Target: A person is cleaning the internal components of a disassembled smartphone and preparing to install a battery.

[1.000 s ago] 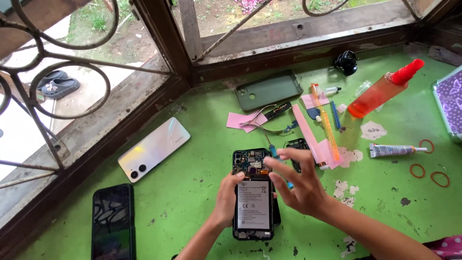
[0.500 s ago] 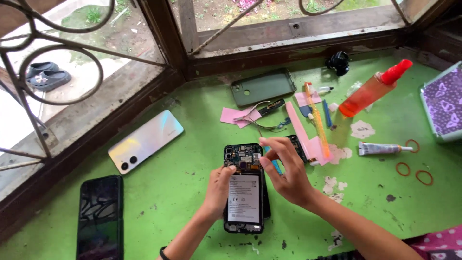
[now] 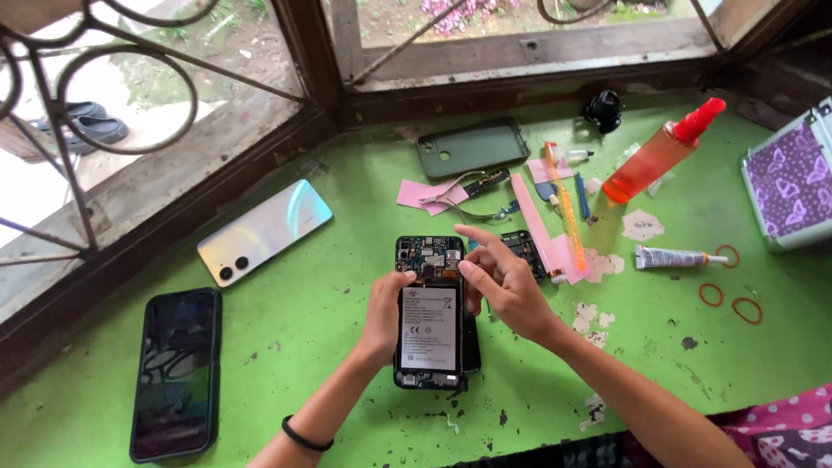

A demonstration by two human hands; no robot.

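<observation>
While your left hand [image 3: 384, 310] clamps the left edge of the opened phone [image 3: 431, 312] on the green table [image 3: 347, 407], its grip closed on the frame, your right hand [image 3: 501, 282] hovers half open over the circuit board, index finger extended; whether it pinches anything, I cannot tell. White rectangular battery label sits between both grips. Orange spray bottle [image 3: 659, 154] lies well beyond the right grip.

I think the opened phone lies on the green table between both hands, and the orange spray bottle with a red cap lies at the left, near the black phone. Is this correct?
Not quite. The head view shows the orange spray bottle at the far right of the green table, far from the black phone. The opened phone does lie between the left hand and right hand.
</observation>
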